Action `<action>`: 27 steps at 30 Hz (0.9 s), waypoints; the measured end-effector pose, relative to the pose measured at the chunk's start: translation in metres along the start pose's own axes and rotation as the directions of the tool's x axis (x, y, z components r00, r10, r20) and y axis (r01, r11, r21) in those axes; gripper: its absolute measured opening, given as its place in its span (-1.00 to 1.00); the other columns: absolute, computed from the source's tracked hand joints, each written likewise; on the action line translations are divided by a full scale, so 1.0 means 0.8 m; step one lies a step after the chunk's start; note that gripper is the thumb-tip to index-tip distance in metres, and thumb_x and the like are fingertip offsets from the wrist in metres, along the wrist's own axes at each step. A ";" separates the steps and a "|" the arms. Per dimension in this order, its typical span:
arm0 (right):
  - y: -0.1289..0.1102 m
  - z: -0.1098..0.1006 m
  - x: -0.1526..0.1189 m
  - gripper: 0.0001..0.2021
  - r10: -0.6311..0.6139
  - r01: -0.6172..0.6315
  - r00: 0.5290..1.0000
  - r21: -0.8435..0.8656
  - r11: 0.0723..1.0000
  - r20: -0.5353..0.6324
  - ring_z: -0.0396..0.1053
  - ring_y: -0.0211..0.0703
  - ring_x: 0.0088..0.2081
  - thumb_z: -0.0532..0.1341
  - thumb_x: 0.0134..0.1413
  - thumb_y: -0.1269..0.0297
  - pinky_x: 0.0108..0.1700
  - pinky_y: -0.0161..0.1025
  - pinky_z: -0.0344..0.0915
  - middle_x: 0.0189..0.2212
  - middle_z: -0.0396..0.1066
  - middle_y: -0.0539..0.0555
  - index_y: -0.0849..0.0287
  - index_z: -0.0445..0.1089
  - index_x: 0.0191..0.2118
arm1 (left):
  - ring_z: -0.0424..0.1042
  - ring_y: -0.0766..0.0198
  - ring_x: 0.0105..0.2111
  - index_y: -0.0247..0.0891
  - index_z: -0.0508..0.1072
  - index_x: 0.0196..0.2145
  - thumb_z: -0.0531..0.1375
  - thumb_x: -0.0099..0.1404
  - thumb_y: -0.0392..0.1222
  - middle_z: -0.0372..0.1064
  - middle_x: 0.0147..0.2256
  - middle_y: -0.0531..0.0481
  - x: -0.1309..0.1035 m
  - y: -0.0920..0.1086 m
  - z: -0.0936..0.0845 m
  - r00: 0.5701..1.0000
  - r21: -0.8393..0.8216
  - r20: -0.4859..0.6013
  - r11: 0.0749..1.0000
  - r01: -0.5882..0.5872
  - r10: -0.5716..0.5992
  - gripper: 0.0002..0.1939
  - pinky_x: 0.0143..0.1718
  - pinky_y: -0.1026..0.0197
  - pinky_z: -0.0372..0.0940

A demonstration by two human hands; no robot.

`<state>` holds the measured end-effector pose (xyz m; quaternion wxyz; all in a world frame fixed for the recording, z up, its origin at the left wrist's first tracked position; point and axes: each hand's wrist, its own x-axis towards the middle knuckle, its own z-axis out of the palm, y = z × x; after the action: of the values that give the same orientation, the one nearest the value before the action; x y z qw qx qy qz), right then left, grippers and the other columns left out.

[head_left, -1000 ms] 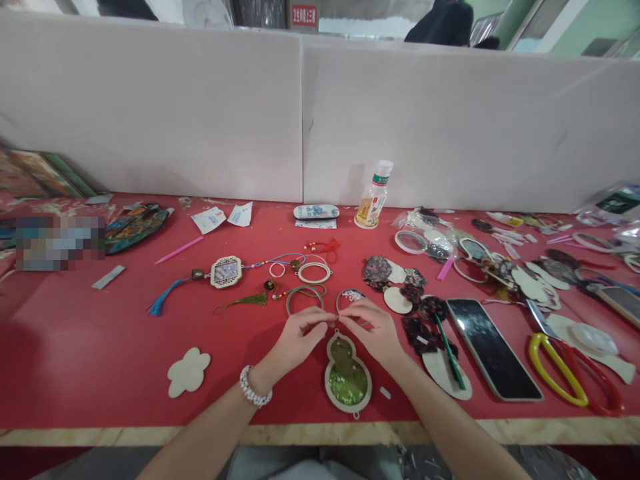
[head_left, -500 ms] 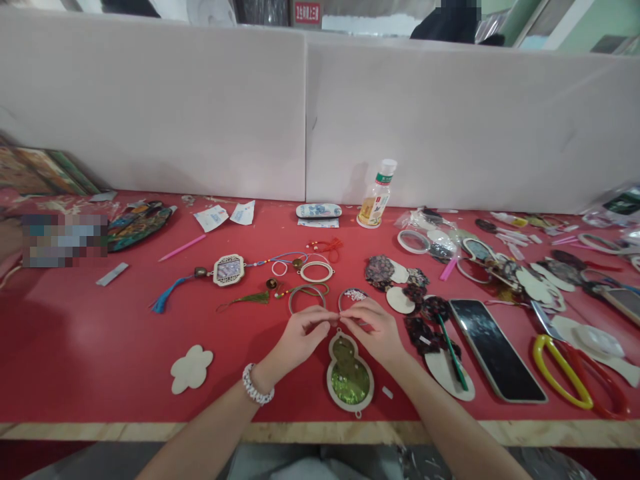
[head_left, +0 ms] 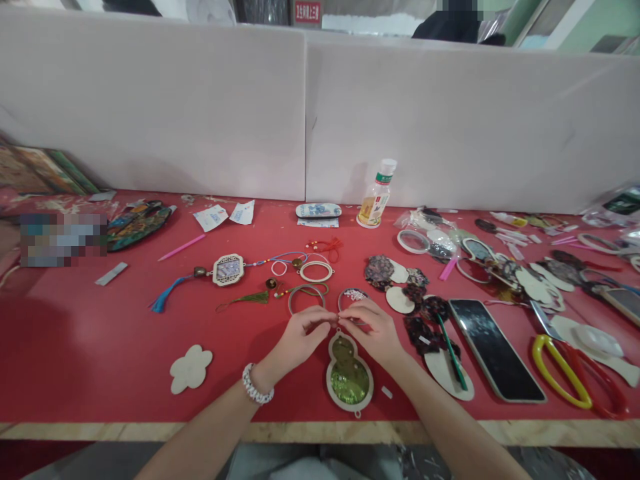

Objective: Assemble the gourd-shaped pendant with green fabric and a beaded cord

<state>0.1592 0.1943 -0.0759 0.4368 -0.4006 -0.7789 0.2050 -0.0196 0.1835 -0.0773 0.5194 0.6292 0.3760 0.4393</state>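
My left hand (head_left: 307, 333) and my right hand (head_left: 373, 330) meet fingertip to fingertip just above a green gourd-shaped pendant (head_left: 350, 380) with a pale rim. Both hands are closed in a pinch; whatever is between the fingertips is too small to make out. The pendant lies flat, its top loop close under the fingers. Behind my left hand rests a grey ring (head_left: 307, 286). A second ring (head_left: 342, 295) with small pale beads inside is partly covered by my right hand. An oval frame (head_left: 317, 263) and a green tassel (head_left: 256, 298) lie farther back.
To the right are a phone (head_left: 495, 350), scissors (head_left: 563, 370) and a green stick (head_left: 453, 353) on dark pieces. A bottle (head_left: 377, 197) stands near the white partition (head_left: 200, 107). At left lie a blank flower shape (head_left: 192, 369) and a blue-tasselled pendant (head_left: 229, 271).
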 end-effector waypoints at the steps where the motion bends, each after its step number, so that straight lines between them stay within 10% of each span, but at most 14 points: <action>1: 0.000 0.000 0.000 -0.90 0.016 -0.016 1.000 0.021 1.000 0.005 0.34 -0.18 -0.37 0.20 -0.03 0.35 -0.34 -0.25 0.33 -0.42 0.39 0.07 0.09 0.42 -0.33 | 0.36 0.23 -0.32 -0.33 0.48 -0.28 0.09 0.19 -0.28 0.36 -0.34 -0.12 0.000 0.000 0.000 1.000 -0.005 -0.003 1.000 -0.001 0.001 -0.81 -0.31 0.23 0.28; 27: 0.001 0.001 -0.001 -0.92 0.031 -0.035 0.998 0.058 0.998 0.063 0.31 -0.19 -0.38 0.15 -0.06 0.45 -0.36 -0.26 0.29 -0.46 0.35 0.05 0.13 0.32 -0.42 | 0.34 0.22 -0.28 -0.31 0.45 -0.28 0.07 0.21 -0.28 0.35 -0.32 -0.10 -0.001 0.004 0.000 0.999 0.079 0.048 0.997 -0.019 0.015 -0.82 -0.24 0.22 0.24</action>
<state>0.1589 0.1940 -0.0776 0.4204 -0.3938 -0.7790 0.2474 -0.0198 0.1823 -0.0745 0.4992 0.6627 0.3752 0.4133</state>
